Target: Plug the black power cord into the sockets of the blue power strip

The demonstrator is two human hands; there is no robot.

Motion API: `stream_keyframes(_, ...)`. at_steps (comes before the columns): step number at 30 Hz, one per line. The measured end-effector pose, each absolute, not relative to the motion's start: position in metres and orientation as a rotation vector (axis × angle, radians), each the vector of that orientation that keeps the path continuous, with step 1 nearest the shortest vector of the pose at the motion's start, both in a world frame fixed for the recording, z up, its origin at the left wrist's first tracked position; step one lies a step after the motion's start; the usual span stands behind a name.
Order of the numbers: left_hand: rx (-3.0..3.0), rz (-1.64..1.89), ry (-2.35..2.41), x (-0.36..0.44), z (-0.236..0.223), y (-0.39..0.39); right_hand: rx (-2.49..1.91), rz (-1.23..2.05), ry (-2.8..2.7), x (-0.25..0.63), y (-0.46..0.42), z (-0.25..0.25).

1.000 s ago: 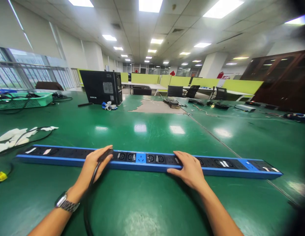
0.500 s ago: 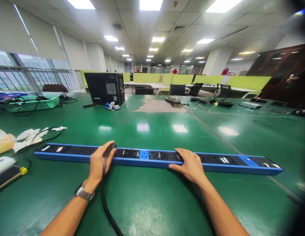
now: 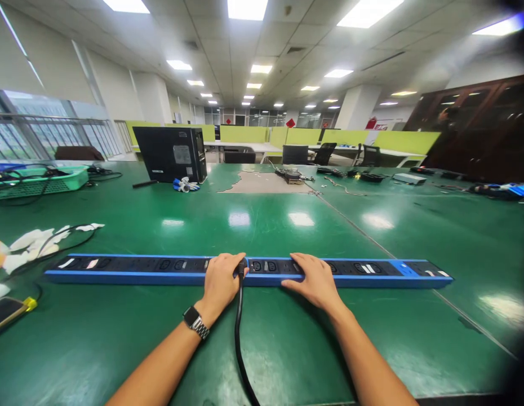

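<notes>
A long blue power strip with black socket panels lies across the green table in front of me. My left hand, with a watch on the wrist, is closed round a black power plug over the blue socket near the strip's middle. Fingers hide the plug's face, so I cannot tell whether it is in the socket. From it a thick black cable runs down toward me. To the right, my right hand grips the strip, thumb on the near side and fingers over the top.
On the green table a black computer case stands at the back left, with blue-white gloves beside it. A green basket of cables sits far left. White crumpled gloves or cloth and a phone lie nearer.
My left hand has moved right along the strip with the plug, from the black sockets to the blue middle socket. The right hand keeps its grip. The view has shifted slightly.
</notes>
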State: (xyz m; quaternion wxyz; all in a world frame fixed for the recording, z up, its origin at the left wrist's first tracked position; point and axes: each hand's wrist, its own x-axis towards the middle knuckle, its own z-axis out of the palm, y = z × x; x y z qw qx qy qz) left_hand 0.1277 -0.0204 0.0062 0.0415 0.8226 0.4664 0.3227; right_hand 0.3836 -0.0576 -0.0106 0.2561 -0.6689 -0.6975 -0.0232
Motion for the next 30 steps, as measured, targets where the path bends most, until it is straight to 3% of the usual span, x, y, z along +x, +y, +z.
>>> stream_keyframes(11, 2.574, 0.760, 1.571, 0.089, 0.010, -0.012, -1.450, 0.056, -1.961, 0.263, -0.034, 0.009)
stream_keyframes(18, 2.577, 0.796, 1.573, 0.088, 0.006, -0.010, -1.500, 0.052, -1.287, 0.334, -0.048, 0.011)
stream_keyframes(22, 2.579, 0.827, 1.564, 0.088, 0.004, -0.009, -1.580, 0.092, -1.457, 0.366, -0.057, -0.004)
stream_keyframes(30, 2.575, 0.828, 1.541, 0.088, 0.003, -0.010, -1.590, -0.161, -1.738, 0.358, -0.056, -0.014)
